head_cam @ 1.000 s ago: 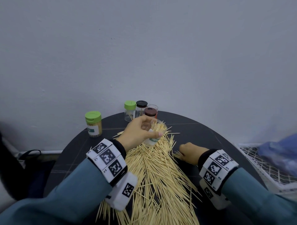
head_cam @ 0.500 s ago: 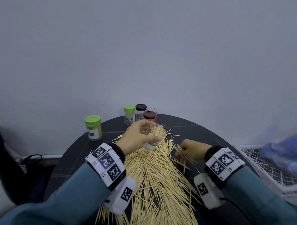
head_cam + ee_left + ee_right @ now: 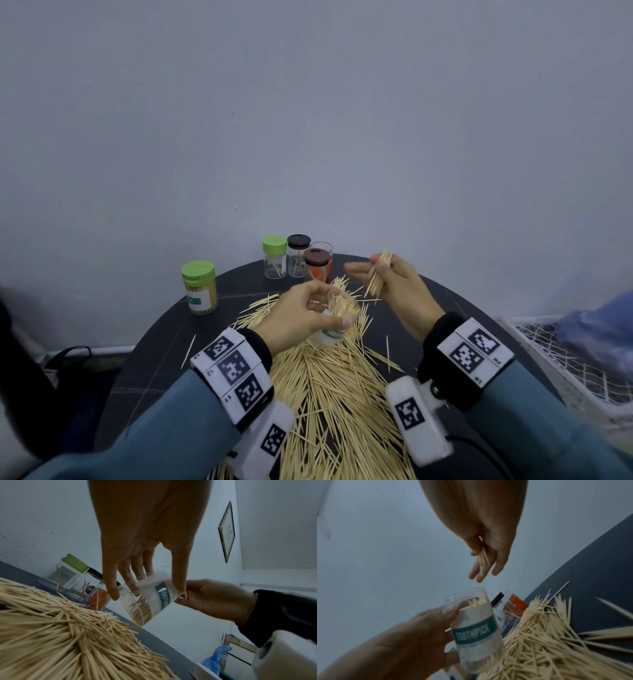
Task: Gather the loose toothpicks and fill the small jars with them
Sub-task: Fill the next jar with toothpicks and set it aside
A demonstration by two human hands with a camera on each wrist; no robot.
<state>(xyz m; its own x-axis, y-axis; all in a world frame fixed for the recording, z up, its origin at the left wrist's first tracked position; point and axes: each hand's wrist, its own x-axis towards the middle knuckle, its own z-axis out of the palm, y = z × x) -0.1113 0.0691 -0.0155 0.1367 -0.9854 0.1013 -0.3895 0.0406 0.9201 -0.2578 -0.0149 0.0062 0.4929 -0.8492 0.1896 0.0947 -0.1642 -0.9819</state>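
Since a second ago the right hand (image 3: 394, 284) has risen off the surface (image 3: 164, 359), pinching a small bundle of toothpicks (image 3: 376, 274) above the open jar (image 3: 337, 318). The left hand (image 3: 301, 318) grips that tilted jar over the loose pile (image 3: 335, 394). Toothpicks are light, stiff and slippery; pinching them mid-length should keep them aligned.

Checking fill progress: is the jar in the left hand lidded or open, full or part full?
Open and part full. The jar in the left hand shows a bare rim; toothpicks reach near its neck.
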